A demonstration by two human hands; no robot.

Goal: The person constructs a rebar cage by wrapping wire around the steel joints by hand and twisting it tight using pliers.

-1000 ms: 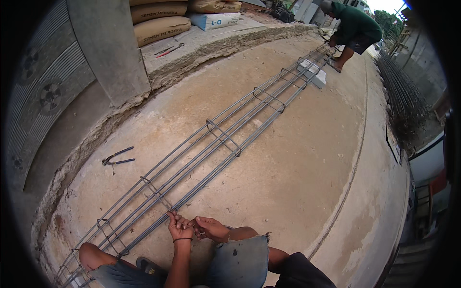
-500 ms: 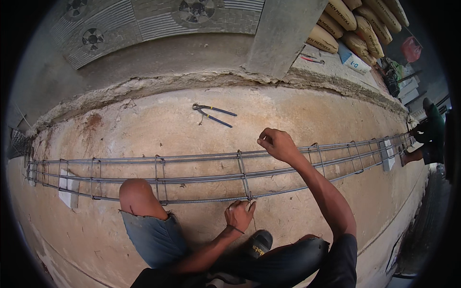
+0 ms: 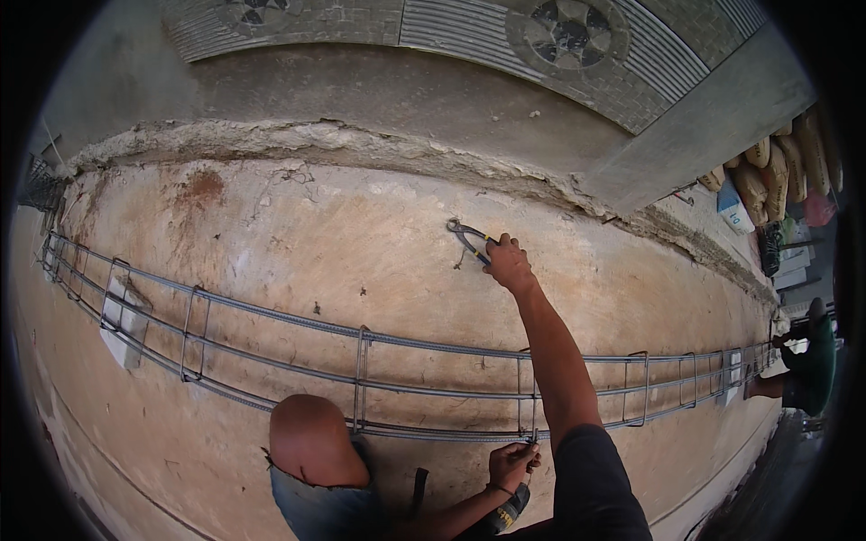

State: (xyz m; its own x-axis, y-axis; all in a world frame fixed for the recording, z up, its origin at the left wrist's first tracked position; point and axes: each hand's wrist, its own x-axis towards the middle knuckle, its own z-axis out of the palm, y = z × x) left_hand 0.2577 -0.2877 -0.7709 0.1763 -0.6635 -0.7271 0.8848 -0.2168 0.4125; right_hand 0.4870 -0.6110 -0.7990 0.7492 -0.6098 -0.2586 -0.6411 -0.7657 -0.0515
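Observation:
A long rebar cage (image 3: 424, 342) with square stirrups runs across the ground in front of me. My right hand (image 3: 508, 261) reaches over it and is closed round the handles of the pincers (image 3: 455, 225), which lie on the floor beyond the cage with their jaws pointing left. My left hand (image 3: 512, 466) is at the near lower bar, beside a stirrup (image 3: 533, 397), its fingers pinched on a thin tie wire (image 3: 531, 441) at that corner. The wire shows only in part.
White blocks (image 3: 124, 323) prop the cage near both ends. My bent knee (image 3: 317, 437) is close to the near bar. A broken concrete ledge and a pillar (image 3: 704, 117) stand beyond. Brown sacks (image 3: 776, 180) are stacked at far right, where another person (image 3: 809, 370) crouches by the cage end.
My right hand has moved from above the cage out to the pincers and taken hold of their handles. My left hand remains by the near bar's stirrup corner. The view has turned.

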